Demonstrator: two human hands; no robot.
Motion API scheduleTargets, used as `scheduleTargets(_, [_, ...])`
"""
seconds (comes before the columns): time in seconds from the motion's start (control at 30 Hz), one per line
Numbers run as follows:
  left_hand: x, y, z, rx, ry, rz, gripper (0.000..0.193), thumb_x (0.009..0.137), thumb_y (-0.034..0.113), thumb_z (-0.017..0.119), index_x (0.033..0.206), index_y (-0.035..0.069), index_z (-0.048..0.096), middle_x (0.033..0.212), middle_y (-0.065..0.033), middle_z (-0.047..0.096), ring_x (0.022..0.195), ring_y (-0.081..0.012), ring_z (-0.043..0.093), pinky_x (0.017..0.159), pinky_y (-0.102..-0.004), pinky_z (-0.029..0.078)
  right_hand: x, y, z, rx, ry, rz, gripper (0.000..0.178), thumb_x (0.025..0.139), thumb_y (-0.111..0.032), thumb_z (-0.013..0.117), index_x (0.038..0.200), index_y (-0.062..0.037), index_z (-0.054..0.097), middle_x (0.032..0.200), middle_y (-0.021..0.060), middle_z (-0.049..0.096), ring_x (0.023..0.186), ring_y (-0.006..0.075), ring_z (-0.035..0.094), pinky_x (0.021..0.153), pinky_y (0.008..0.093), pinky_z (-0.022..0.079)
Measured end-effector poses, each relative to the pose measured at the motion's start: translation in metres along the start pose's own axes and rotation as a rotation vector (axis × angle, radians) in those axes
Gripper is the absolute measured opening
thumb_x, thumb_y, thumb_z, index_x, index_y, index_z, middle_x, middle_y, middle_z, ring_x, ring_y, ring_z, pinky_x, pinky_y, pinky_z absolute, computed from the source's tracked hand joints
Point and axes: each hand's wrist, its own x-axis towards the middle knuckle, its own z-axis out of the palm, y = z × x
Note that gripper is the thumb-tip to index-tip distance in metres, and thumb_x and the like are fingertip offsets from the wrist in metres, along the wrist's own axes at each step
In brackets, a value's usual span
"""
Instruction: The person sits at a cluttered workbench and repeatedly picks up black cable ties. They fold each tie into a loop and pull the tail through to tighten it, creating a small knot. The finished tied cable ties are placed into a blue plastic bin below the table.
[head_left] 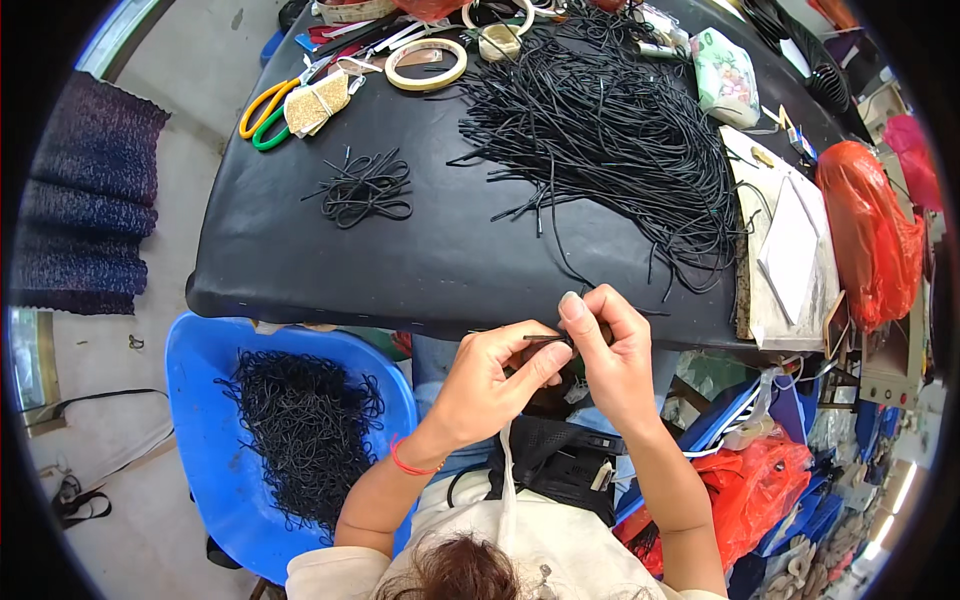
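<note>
Head view: left hand pinches black cord between thumb and forefinger; right hand curls just beside, its hold I cannot tell. Cord pile lies beyond the grip. Cord seems light, limp, robust; best pinched near its ends.

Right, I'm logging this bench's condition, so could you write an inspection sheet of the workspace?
Surface: glossy black tabletop, partly covered.
Job's things: thin black cord in hand; large heap of thin black cords; small looped black-cord bundle, apart.
Clutter: round cream tape roll; green-and-white floral soft package.
Grip: left hand pinches the cord; right hand close beside, hold unclear.
Cables: no power cable clearly identifiable.
Surroundings: blue plastic tub holding tangled black cords, below left; shiny red plastic bag, right.
</note>
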Motion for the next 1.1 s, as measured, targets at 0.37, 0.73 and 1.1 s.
scheduleTargets(0.37, [-0.004, -0.006, 0.020, 0.128, 0.096, 0.113, 0.015, 0.088, 0.008, 0.055, 0.097, -0.001, 0.063, 0.075, -0.0014, 0.060, 0.060, -0.0054, 0.049, 0.054, -0.0207, 0.042, 0.005, 0.008, -0.011, 0.201, 0.089, 0.130, 0.025, 0.087, -0.020, 0.060, 0.067, -0.0048, 0.055, 0.062, -0.0044, 0.050, 0.055, 0.0001, 0.041, 0.051, 0.0168, 0.034])
scheduleTargets(0.73, [0.011, 0.000, 0.003, -0.065, 0.164, 0.087, 0.021, 0.089, 0.018, 0.058, 0.095, -0.002, 0.060, 0.078, -0.0023, 0.062, 0.067, -0.0042, 0.053, 0.059, -0.0184, 0.043, -0.002, 0.003, -0.019, 0.175, -0.100, 0.139, 0.016, 0.085, -0.016, 0.063, 0.088, -0.0003, 0.060, 0.071, -0.0019, 0.057, 0.063, 0.0027, 0.048, 0.056, 0.0174, 0.039])
scheduleTargets(1.1, [0.014, -0.003, 0.024, 0.041, 0.443, 0.121, 0.020, 0.088, 0.019, 0.060, 0.084, -0.001, 0.062, 0.065, -0.0009, 0.060, 0.059, -0.0043, 0.053, 0.054, -0.0197, 0.044, -0.017, 0.008, -0.005, 0.159, -0.026, 0.034, 0.015, 0.087, -0.006, 0.058, 0.099, 0.0018, 0.060, 0.085, 0.0017, 0.060, 0.077, 0.0058, 0.054, 0.070, 0.0201, 0.043])
